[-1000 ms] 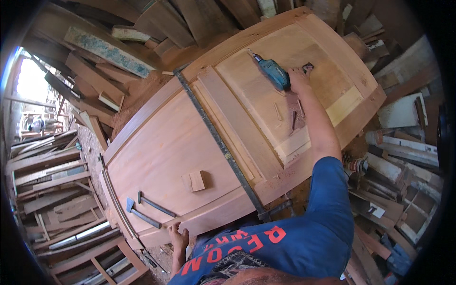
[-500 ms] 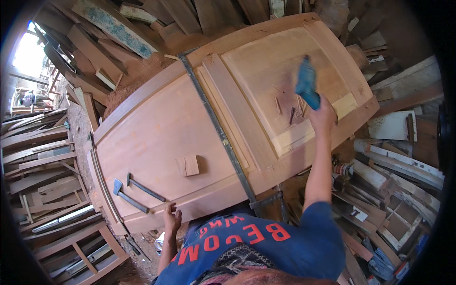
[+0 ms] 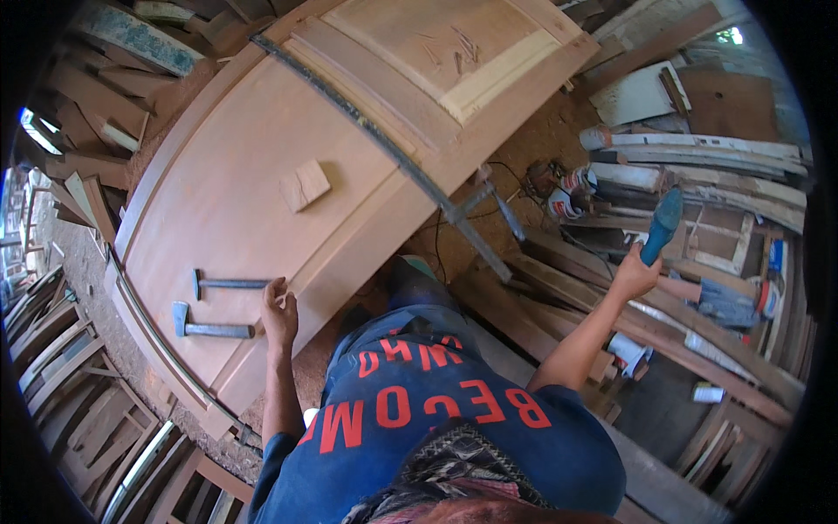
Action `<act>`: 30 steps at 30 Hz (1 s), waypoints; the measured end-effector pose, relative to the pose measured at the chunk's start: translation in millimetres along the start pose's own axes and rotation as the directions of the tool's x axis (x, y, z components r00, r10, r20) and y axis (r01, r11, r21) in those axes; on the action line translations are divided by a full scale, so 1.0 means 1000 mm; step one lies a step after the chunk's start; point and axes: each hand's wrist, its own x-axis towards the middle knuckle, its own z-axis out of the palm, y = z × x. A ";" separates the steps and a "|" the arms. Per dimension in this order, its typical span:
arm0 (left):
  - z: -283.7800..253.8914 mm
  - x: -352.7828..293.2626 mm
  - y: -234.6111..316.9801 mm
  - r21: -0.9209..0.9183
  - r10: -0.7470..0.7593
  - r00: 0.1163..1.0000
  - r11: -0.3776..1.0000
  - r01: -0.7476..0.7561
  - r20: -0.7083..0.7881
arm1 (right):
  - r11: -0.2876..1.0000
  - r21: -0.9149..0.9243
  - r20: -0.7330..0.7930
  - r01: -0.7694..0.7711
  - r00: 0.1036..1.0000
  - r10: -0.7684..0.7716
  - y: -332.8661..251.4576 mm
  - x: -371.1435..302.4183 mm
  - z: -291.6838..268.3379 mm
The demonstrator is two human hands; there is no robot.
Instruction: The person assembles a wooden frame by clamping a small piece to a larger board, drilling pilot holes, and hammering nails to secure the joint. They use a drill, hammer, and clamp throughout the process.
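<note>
My right hand (image 3: 637, 273) is closed around a teal power tool (image 3: 664, 223), held out to the right past the wooden door panel (image 3: 236, 166); its exact kind is hard to make out. Over the panel's near edge, my left hand (image 3: 279, 310) has loosely bent fingers, apart, with nothing seen in them. Its fingertips are beside the end of a hammer's handle (image 3: 236, 284); whether they touch it I cannot tell. Just nearer lies a hatchet (image 3: 214, 330). A wood block (image 3: 306, 185) rests farther up the panel.
A long metal bar clamp (image 3: 349, 112) crosses the panel, its end jutting past the near edge. Small wooden pegs (image 3: 463, 48) lie on the far section. Stacked timber (image 3: 707, 148) and a white bucket (image 3: 572, 194) stand at the right, and more scrap wood (image 3: 96, 113) at the far left.
My right hand has swung the teal tool off the panel, rightward and nearer. My view has shifted right. My left hand has come over the panel's edge, closer to the hammer handle.
</note>
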 end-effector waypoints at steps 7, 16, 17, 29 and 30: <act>-0.056 -0.092 -0.049 -0.072 0.018 1.000 0.997 -0.018 -0.005 | 0.948 0.095 0.328 -0.305 0.908 0.260 0.105 -0.137 -0.107; -0.103 -0.181 -0.058 -0.129 0.013 1.000 0.992 -0.013 -0.001 | 0.984 -0.157 0.914 -0.078 0.365 0.175 0.017 -0.276 -0.173; -0.109 -0.181 -0.054 -0.129 0.014 1.000 0.992 -0.016 -0.016 | 0.994 -0.041 0.952 0.098 0.307 0.009 0.006 -0.277 -0.176; -0.198 -0.165 0.089 -0.210 0.289 0.868 0.894 -0.396 -0.403 | 0.654 0.738 0.553 0.167 -0.705 -0.444 -0.322 -0.355 -0.231; -0.208 -0.161 0.088 -0.178 0.275 0.858 0.907 -0.381 -0.434 | 0.599 0.787 0.484 0.147 -0.749 -0.452 -0.336 -0.374 -0.226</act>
